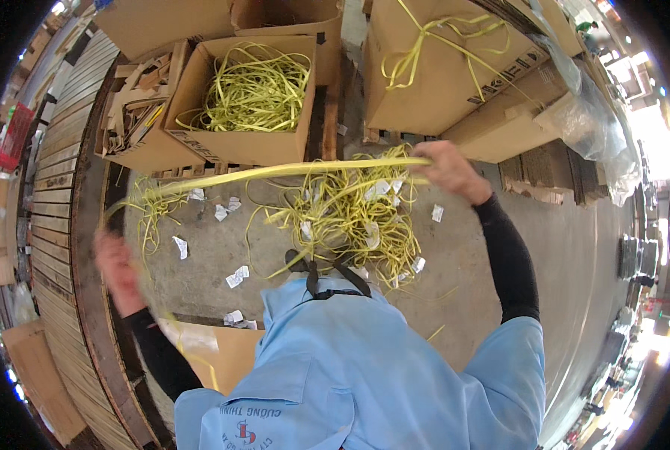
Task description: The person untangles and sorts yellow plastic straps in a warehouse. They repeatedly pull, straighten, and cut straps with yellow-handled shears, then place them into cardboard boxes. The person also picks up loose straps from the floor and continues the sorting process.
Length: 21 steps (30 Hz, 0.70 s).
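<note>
A yellow plastic strap (275, 172) stretches sideways in front of me, above the floor. At its right end my right hand (451, 171) is closed around it. My left hand (119, 271) is out at the far left, just below the strap's curved end; motion smears its fingers, so I cannot tell whether it touches the strap. Beneath the strap a tangled heap of yellow strapping (357, 217) covers the floor, with white paper labels among it. A smaller tangle of strapping (151, 217) lies to the left.
An open cardboard box (237, 142) full of yellow strapping stands ahead, beside a box of cardboard scraps (136, 105). Large cartons (417, 97) with loose straps on top stand at the far right. A slatted wooden conveyor (54, 172) runs along the left. Paper scraps (237, 277) dot the floor.
</note>
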Tool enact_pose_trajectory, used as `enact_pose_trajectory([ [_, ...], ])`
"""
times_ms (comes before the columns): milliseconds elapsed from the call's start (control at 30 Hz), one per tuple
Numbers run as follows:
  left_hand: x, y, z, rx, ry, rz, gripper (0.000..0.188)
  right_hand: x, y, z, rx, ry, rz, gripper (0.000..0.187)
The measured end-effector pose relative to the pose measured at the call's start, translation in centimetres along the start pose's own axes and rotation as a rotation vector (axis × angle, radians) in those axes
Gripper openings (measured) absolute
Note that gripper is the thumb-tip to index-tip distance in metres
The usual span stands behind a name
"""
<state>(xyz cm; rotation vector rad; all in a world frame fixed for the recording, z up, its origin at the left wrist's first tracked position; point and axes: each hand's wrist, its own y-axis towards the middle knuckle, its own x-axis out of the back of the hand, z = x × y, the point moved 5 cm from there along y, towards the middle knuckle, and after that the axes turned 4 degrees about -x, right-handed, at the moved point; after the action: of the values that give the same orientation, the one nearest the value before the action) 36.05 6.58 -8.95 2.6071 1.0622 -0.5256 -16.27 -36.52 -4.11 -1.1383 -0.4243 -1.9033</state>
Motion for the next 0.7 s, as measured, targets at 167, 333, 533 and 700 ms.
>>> enact_pose_trajectory([
  [167, 10.1, -3.8, -8.2, -0.328, 0.377, -0.934, 0.017, -1.5, -1.9, -5.6, -0.118, -0.254, -0.053, 0.024],
  [333, -16.7, -3.4, -2.6, -0.472, 0.807, -0.265, 0.025, -7.6, 3.2, 12.0, 0.361, -0.123, 0.044, 0.02],
  [533, -30.1, -4.8, 5.0, -0.146, 0.896, 0.649, 0.032, -5.8, 5.5, 23.1, 0.636, -0.053, 0.045, 0.016],
  [700, -28.7, -5.4, 5.8, 0.002, 0.731, 0.52, 0.032, -7.3, 3.9, 21.4, 0.492, -0.146, 0.198, 0.021],
])
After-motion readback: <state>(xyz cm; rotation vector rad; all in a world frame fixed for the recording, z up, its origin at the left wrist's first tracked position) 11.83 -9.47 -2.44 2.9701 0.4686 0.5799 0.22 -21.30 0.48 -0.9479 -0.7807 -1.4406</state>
